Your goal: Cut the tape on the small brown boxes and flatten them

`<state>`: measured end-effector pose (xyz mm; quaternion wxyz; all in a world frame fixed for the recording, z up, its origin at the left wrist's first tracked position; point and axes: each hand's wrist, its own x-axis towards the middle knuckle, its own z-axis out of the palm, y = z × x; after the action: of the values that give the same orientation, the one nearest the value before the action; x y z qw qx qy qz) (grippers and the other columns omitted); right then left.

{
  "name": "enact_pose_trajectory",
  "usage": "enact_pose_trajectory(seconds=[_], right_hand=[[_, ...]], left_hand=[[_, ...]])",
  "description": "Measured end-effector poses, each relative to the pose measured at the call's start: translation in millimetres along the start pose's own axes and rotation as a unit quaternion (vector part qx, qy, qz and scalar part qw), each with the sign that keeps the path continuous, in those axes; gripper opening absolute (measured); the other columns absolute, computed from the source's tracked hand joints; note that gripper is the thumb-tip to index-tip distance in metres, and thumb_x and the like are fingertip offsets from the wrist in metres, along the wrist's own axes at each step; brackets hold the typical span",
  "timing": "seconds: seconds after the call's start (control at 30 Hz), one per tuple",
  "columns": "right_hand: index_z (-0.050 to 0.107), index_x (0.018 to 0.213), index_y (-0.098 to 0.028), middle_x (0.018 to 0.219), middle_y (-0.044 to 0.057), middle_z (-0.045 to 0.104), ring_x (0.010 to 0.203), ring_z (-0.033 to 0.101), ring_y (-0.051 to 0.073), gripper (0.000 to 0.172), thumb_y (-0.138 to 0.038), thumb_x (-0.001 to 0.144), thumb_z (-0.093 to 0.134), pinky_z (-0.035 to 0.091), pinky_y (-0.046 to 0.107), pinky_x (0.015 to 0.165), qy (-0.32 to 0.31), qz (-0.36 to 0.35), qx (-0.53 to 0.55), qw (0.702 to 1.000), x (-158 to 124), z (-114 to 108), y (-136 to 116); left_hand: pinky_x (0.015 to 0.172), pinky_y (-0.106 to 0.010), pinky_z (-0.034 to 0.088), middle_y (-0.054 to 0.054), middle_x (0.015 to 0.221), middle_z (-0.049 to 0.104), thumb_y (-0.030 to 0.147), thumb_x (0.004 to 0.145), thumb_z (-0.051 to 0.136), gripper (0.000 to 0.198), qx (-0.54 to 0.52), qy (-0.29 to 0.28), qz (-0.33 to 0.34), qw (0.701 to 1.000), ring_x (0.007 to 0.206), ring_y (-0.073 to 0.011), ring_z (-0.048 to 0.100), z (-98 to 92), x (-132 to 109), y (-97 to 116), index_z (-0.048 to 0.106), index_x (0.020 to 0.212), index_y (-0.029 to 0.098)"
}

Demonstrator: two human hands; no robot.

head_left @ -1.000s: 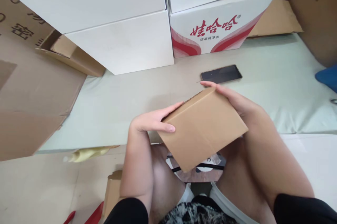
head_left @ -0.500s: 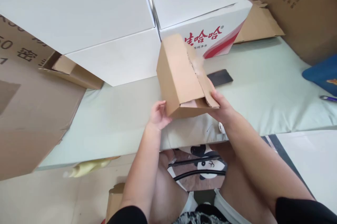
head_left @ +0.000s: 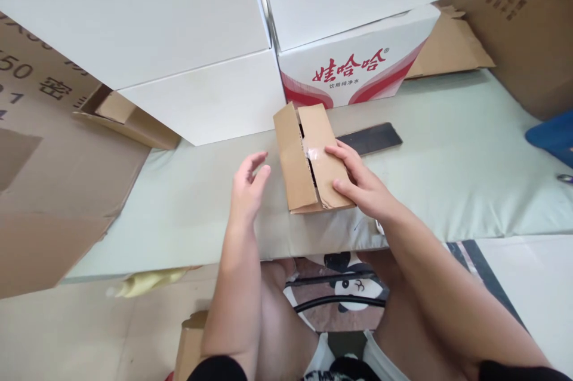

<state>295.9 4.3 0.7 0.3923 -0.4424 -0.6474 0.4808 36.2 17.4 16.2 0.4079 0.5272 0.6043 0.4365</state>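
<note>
A small brown cardboard box (head_left: pixel 293 160) rests on the pale green cloth, its top flaps nearly meeting with a narrow dark gap between them. My right hand (head_left: pixel 360 184) grips the right side of the box, thumb and fingers on the right flap. To the left of the box, my left hand (head_left: pixel 251 185) is raised with thumb and fingers apart, touching nothing. A black phone (head_left: pixel 376 138) lies flat just behind my right hand.
White boxes (head_left: pixel 201 100) and a red-printed white box (head_left: pixel 358 73) stand along the back. Large brown cartons flank both sides. A blue object (head_left: pixel 553 136) sits at the right; the green cloth's (head_left: pixel 179 220) front edge is near my knees.
The brown box has come down onto the cloth and turned so its flapped side faces up. My left hand has let go and moved left. My right hand has shifted onto the flap.
</note>
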Motion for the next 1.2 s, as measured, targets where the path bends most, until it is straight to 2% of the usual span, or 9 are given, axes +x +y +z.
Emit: enact_pose_trajectory(seconds=[0.13,0.4,0.5,0.7,0.8,0.97,1.03,1.1,1.2], right_hand=[[0.049,0.15,-0.035,0.174,0.009,0.024,0.164,0.019,0.033,0.068,-0.069,0.091,0.059,0.024,0.058,0.131,-0.002,-0.026,-0.012,1.0,-0.2,4.7,3.5],[0.053,0.143,-0.037,0.168,0.006,0.039,0.156,0.039,0.03,0.049,-0.052,0.097,0.055,0.042,0.052,0.123,0.123,-0.07,-0.048,0.989,-6.2,0.9,-13.0],[0.06,0.139,-0.032,0.162,0.007,0.05,0.154,0.042,0.031,0.044,-0.039,0.095,0.058,0.037,0.055,0.127,0.099,-0.136,-0.125,0.978,-5.8,2.3,-31.2],[0.066,0.139,-0.026,0.154,0.006,0.062,0.154,0.041,0.038,0.048,-0.031,0.092,0.057,0.035,0.068,0.127,0.017,-0.153,-0.273,0.95,-1.7,11.5,-36.0],[0.067,0.138,-0.025,0.153,0.006,0.062,0.154,0.042,0.04,0.047,-0.031,0.093,0.057,0.037,0.068,0.125,0.01,-0.16,-0.294,0.942,-1.0,16.2,-32.4],[0.071,0.124,-0.027,0.147,0.006,0.067,0.146,0.053,0.035,0.035,-0.035,0.094,0.054,0.045,0.061,0.119,0.073,-0.165,-0.218,0.959,-2.0,8.7,-33.9],[0.071,0.11,-0.026,0.128,0.01,0.075,0.124,0.067,0.033,0.027,-0.037,0.094,0.051,0.054,0.055,0.106,0.194,-0.091,-0.221,0.951,-5.9,-5.6,-36.2],[0.067,0.095,-0.026,0.101,0.01,0.078,0.098,0.072,0.031,0.021,-0.039,0.092,0.051,0.057,0.05,0.089,0.262,0.069,-0.296,0.916,-11.0,-22.6,-37.5],[0.062,0.08,-0.025,0.084,0.011,0.074,0.085,0.07,0.033,0.03,-0.05,0.092,0.05,0.053,0.047,0.075,0.112,0.303,-0.425,0.846,-16.6,-39.8,-32.5]], left_hand=[[0.12,-0.051,0.044,-0.012,0.155,0.056,0.062,0.086,0.07,0.053,0.048,-0.053,0.175,0.982,0.149,-0.0329,0.048,7.9,-11.8,13.0,0.065,0.126,0.027],[0.127,-0.054,0.038,-0.015,0.162,0.046,0.058,0.094,0.063,0.05,0.113,-0.126,0.187,0.968,0.154,-0.0341,0.042,20.0,-14.0,12.9,0.062,0.13,0.023],[0.129,-0.052,0.035,-0.015,0.163,0.045,0.053,0.096,0.062,0.048,0.113,-0.14,0.185,0.966,0.155,-0.0322,0.041,26.5,-17.7,14.5,0.057,0.134,0.024],[0.12,-0.05,0.045,-0.015,0.167,0.037,0.051,0.096,0.063,0.076,0.048,-0.129,0.192,0.972,0.155,-0.029,0.041,35.9,-22.5,3.0,0.019,0.156,0.035],[0.12,-0.051,0.045,-0.014,0.173,0.025,0.053,0.097,0.059,0.068,0.087,-0.13,0.24,0.958,0.159,-0.0319,0.032,32.6,-18.0,-0.5,0.03,0.156,0.035],[0.13,-0.056,0.026,-0.014,0.167,0.04,0.059,0.1,0.05,0.058,0.152,-0.14,0.235,0.95,0.157,-0.0356,0.036,31.0,-10.0,2.6,0.057,0.146,0.026],[0.129,-0.056,0.028,-0.015,0.166,0.042,0.065,0.097,0.051,0.062,0.142,-0.127,0.229,0.955,0.155,-0.0364,0.039,31.8,-8.8,2.6,0.059,0.145,0.025],[0.128,-0.056,0.029,-0.014,0.165,0.043,0.068,0.096,0.05,0.064,0.133,-0.124,0.229,0.956,0.154,-0.0363,0.04,31.8,-8.4,1.4,0.06,0.144,0.026],[0.128,-0.056,0.027,-0.014,0.165,0.043,0.07,0.096,0.051,0.066,0.123,-0.13,0.225,0.958,0.155,-0.0358,0.039,30.7,-8.5,-0.9,0.061,0.144,0.026]])
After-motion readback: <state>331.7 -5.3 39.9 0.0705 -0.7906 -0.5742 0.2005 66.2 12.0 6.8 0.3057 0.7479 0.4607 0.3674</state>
